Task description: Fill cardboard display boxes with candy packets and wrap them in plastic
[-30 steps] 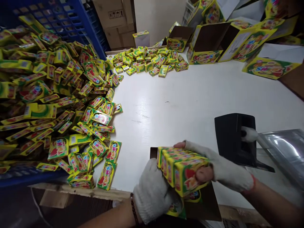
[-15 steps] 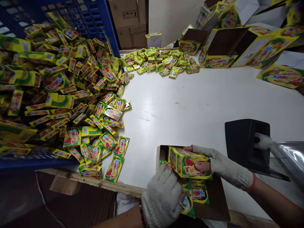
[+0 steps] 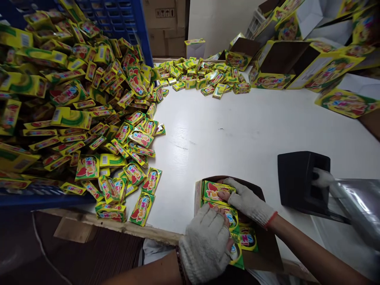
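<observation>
Both my hands wear white knit gloves with open fingertips. My left hand [image 3: 206, 245] rests closed on the near end of an open brown carton [image 3: 267, 253] at the table's front edge. Small yellow-green packets [image 3: 215, 190] lie flat in a row inside it. My right hand [image 3: 245, 200] lies flat on top of these packets, fingers stretched out and pressing them down. Neither hand lifts anything.
A big heap of the same packets [image 3: 89, 114] spills from a blue crate [image 3: 130, 19] at left. Another packet pile [image 3: 196, 77] and open printed cartons [image 3: 276, 67] stand at the back. A black holder [image 3: 299, 180] with a clear film roll [image 3: 356, 202] sits at right on the white table [image 3: 237, 126].
The stack of packets I held up between both hands has gone down into the carton. My right hand now lies flat on the packets and the left has dropped to the near end.
</observation>
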Demonstrator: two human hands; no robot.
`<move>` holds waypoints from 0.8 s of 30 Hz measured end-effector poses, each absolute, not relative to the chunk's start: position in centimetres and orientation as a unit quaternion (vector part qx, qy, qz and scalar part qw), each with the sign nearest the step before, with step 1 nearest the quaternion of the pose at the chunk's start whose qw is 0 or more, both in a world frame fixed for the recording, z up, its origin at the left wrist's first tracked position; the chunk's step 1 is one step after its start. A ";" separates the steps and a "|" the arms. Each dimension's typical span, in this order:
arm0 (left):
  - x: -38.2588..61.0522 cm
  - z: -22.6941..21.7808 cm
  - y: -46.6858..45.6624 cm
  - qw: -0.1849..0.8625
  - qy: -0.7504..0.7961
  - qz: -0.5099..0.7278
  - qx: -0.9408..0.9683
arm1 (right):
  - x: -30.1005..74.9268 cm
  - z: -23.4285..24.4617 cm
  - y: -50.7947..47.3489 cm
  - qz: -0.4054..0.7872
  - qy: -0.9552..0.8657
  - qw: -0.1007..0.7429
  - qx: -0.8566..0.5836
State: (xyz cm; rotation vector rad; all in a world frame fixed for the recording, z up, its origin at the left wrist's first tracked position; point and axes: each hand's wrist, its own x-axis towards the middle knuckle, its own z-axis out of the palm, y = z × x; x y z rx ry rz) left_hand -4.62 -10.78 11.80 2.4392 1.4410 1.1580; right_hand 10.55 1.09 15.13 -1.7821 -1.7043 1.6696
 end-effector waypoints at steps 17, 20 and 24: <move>-5.2 12.4 -10.8 0.049 0.462 0.372 0.804 | 9.7 15.6 -0.5 0.496 -0.618 0.054 -0.607; -5.6 13.3 -10.5 0.062 0.456 0.341 0.820 | 9.9 16.3 0.9 0.466 -0.645 0.016 -0.605; -6.2 14.6 -9.1 0.098 0.463 0.315 0.822 | 9.0 16.5 2.2 0.342 -0.673 -0.126 -0.644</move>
